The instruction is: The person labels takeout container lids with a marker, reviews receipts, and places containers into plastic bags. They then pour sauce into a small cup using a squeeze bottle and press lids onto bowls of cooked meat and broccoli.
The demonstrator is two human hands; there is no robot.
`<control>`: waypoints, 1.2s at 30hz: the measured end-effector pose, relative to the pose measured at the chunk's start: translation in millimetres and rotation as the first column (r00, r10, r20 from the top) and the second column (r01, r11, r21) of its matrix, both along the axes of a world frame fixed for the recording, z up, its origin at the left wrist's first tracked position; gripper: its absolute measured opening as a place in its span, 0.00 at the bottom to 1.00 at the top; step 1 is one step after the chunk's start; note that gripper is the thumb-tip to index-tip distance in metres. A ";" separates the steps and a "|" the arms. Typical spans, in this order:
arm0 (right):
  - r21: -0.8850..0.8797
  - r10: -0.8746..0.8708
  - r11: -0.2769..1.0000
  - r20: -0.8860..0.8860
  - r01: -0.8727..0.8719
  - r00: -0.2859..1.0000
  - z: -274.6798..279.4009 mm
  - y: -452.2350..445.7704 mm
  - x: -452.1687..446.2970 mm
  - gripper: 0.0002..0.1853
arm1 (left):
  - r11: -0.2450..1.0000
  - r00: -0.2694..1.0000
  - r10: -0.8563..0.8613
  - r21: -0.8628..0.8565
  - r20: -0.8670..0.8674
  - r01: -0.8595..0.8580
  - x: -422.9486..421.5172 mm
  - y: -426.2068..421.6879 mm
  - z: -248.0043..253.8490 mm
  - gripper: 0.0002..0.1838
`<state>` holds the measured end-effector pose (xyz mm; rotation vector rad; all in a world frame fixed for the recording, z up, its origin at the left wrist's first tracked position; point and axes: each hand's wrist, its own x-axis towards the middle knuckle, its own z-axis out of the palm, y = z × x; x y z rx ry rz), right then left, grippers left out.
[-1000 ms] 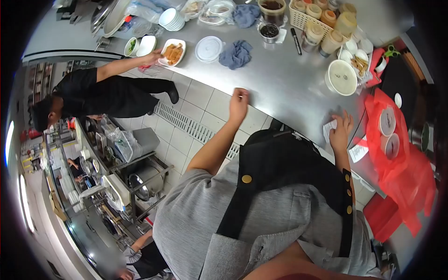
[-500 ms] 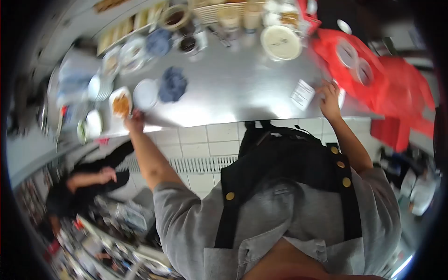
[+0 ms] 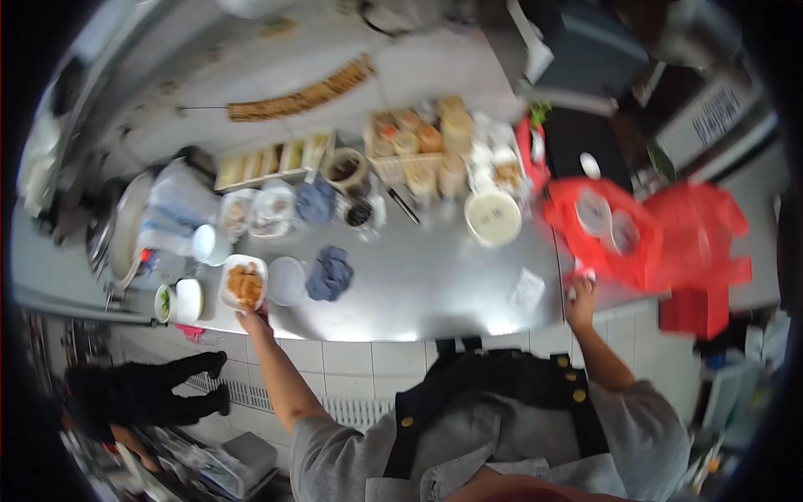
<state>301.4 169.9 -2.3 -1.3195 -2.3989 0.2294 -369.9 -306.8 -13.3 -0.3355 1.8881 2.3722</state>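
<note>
There you were, at the long steel counter, arms wide: left hand at the near rim of the white dish, right hand by the lower edge of the red bag. Your left fingers bent in at that rim; blur hid whether they pinched it. Your right fingers were bent too, and I couldn't tell if they held anything or touched the bag.

The dish sat right by the counter's front edge, so good handling, I judged, meant a firm grip low on the wall, thumb clear of the fried pieces, and the dish dead level. Your right side wanted a light touch: that thin plastic looked likely to snag and drag its load.

And the count, big to small! One red bag, two round lidded containers in it. One basket of bottles, too blurred to number. One large lidded tub. One dish of fried food, between one stack of white bowls and one round lid. Two blue cloths, one nearer you. One bowl of greens. One paper slip, one black marker.
</note>
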 end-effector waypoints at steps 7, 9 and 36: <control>-0.070 0.124 0.988 -0.160 -0.137 0.979 34.4 12.3 -75.3 0.20 | 0.932 0.927 -0.361 0.021 0.103 0.361 76.5 44.2 57.8 0.31; -0.053 0.173 0.981 -0.190 -0.186 0.966 43.2 10.0 -89.6 0.19 | 0.881 0.871 -0.463 -0.020 0.162 0.472 98.1 61.3 58.8 0.32; -0.059 0.096 0.992 -0.190 -0.109 0.977 33.5 19.6 -29.5 0.17 | 0.538 0.539 -0.729 -0.134 0.422 0.833 102.3 169.5 2.3 0.29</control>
